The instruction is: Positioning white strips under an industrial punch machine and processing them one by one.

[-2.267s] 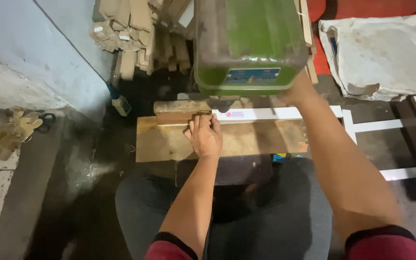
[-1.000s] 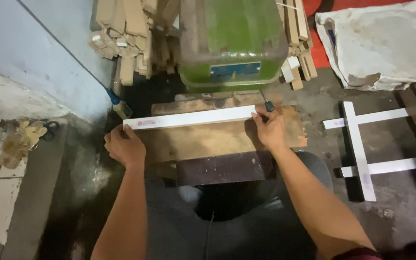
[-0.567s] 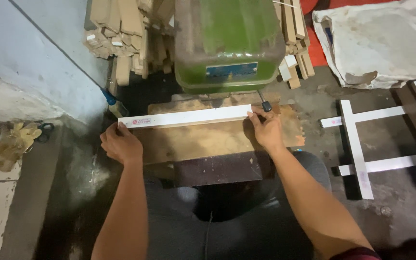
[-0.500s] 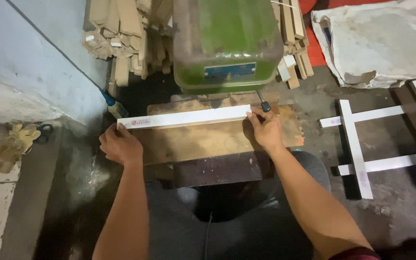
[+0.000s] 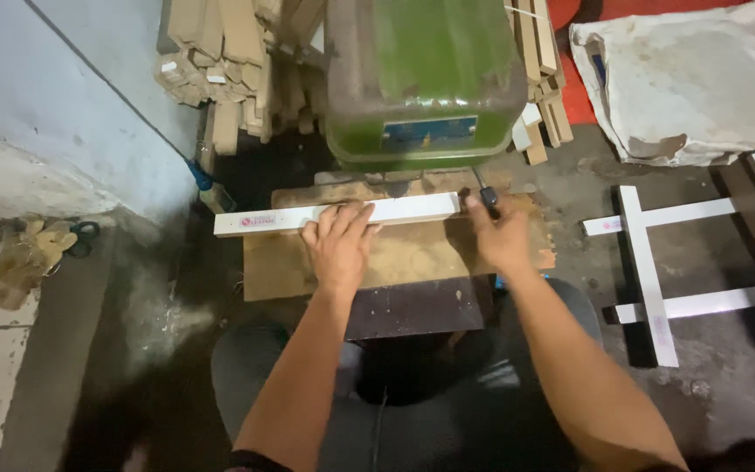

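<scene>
Green machine (image 5: 425, 79) cut off by the top edge; underside hiding the wooden tabletop's (image 5: 412, 258) far edge. White strip (image 5: 338, 214) partly covered by left hand (image 5: 340, 249). Black handle (image 5: 487, 199) mostly hidden by right hand (image 5: 502, 236).

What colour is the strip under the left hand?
White strip, with a small red mark near its left end; head view.

Pretty dim overall, light falls from above, deep shadow below the table, edges slightly soft, no glare.
</scene>
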